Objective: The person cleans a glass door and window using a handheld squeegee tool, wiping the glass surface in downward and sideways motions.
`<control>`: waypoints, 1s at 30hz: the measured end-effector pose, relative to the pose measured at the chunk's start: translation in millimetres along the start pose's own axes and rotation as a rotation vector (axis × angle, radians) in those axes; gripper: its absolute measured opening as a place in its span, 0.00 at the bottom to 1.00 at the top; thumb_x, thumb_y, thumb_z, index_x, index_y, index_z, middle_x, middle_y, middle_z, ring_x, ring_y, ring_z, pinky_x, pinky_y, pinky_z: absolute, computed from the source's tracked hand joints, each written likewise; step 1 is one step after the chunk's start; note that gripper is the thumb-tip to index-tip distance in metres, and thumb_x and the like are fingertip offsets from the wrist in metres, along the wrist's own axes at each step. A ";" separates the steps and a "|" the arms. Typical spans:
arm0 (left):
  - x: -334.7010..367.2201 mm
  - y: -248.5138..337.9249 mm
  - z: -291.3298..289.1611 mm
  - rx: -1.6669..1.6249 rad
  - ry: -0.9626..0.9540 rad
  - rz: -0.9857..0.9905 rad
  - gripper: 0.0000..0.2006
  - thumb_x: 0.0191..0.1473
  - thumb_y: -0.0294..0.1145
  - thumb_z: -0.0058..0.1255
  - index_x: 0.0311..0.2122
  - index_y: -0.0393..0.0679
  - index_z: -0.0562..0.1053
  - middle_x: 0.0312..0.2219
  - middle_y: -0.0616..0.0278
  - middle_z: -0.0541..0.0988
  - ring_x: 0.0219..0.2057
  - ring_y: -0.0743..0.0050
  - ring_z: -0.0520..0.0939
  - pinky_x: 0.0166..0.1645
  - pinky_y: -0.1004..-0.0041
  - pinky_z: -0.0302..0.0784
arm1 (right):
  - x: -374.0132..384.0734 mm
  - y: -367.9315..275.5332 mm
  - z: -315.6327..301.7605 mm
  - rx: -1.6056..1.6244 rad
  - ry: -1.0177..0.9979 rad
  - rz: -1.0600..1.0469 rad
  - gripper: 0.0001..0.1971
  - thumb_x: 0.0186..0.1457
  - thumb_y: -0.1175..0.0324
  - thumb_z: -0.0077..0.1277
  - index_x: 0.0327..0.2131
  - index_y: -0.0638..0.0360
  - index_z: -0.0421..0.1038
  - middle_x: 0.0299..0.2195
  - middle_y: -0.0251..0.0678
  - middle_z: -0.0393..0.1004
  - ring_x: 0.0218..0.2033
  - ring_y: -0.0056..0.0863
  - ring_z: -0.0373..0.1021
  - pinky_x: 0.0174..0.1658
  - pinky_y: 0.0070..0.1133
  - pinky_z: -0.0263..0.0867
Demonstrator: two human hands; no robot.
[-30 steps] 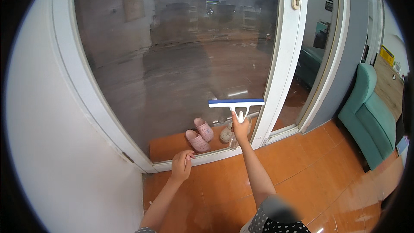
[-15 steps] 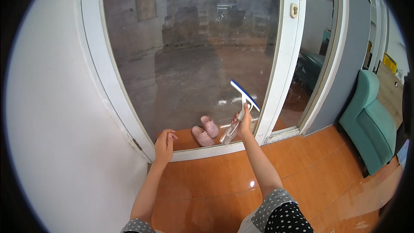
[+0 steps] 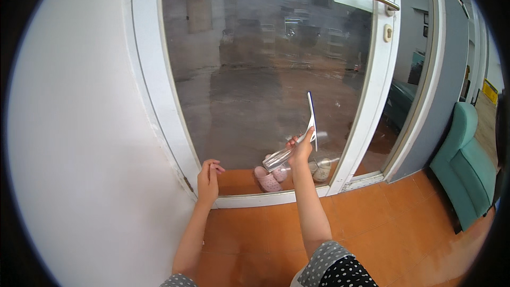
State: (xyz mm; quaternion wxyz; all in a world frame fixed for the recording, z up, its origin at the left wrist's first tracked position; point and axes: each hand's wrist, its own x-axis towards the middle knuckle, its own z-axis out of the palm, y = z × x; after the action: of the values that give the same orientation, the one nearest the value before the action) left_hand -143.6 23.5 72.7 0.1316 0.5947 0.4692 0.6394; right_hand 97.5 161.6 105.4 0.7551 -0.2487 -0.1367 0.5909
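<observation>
My right hand [image 3: 302, 148] grips a spray-bottle squeegee [image 3: 311, 109] by its neck, in front of the lower right of a glass door pane [image 3: 249, 90]. The tool has a white head with a blue edge, now nearly upright, and a clear bottle [image 3: 277, 159] slanting down to the left. Whether the blade touches the glass I cannot tell. My left hand [image 3: 207, 183] hovers by the pane's lower left corner, its fingers loosely curled together and nothing visible in them. Behind the glass sit pink clogs [image 3: 267, 179], partly hidden by the bottle, and pale shoes [image 3: 321, 170].
A white door frame [image 3: 366, 122] surrounds the pane, with a metal lever handle [image 3: 381, 1] at upper right. The white wall [image 3: 90, 127] runs close on my left. A green armchair [image 3: 465, 165] stands at right on the orange tiled floor [image 3: 366, 223].
The squeegee has turned from a diagonal to near upright, and its bottle has swung up to the left. The view has shifted, so the door appears further right. Pale shoes have come into sight.
</observation>
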 end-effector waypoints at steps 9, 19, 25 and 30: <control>-3.0 -23.1 -47.0 -0.013 0.059 -0.062 0.13 0.63 0.33 0.30 0.39 0.38 0.68 0.25 0.61 0.76 0.28 0.78 0.74 0.36 0.77 0.67 | -36.0 73.2 46.6 0.035 0.086 -0.097 0.25 0.55 0.42 0.44 0.26 0.56 0.55 0.13 0.29 0.56 0.12 0.21 0.57 0.15 0.19 0.59; -6.3 -42.8 -69.0 -0.065 0.105 -0.097 0.13 0.62 0.36 0.31 0.39 0.40 0.68 0.25 0.63 0.77 0.27 0.80 0.73 0.34 0.78 0.63 | -96.3 188.9 64.3 -0.392 -0.171 -0.192 0.18 0.58 0.56 0.46 0.32 0.65 0.62 0.12 0.31 0.62 0.09 0.19 0.60 0.12 0.18 0.56; -4.9 -51.4 -85.6 -0.118 0.124 -0.098 0.13 0.63 0.35 0.30 0.39 0.39 0.68 0.25 0.63 0.76 0.28 0.80 0.72 0.33 0.79 0.63 | -117.5 198.7 72.6 -0.614 -0.263 -0.274 0.17 0.58 0.56 0.47 0.27 0.61 0.60 0.11 0.29 0.61 0.08 0.18 0.59 0.11 0.17 0.55; -7.5 -56.7 -93.4 -0.137 0.122 -0.119 0.14 0.63 0.35 0.30 0.39 0.39 0.67 0.25 0.63 0.76 0.28 0.80 0.72 0.33 0.80 0.64 | -109.6 164.4 90.1 -0.642 -0.333 -0.397 0.15 0.57 0.58 0.48 0.30 0.61 0.61 0.14 0.29 0.63 0.10 0.15 0.59 0.13 0.16 0.56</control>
State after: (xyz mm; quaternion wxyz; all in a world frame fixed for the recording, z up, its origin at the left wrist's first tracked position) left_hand -246.4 6.4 38.9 0.1808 0.5154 0.4660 0.6961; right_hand -112.1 104.9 102.3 0.7061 -0.3416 -0.4797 0.3933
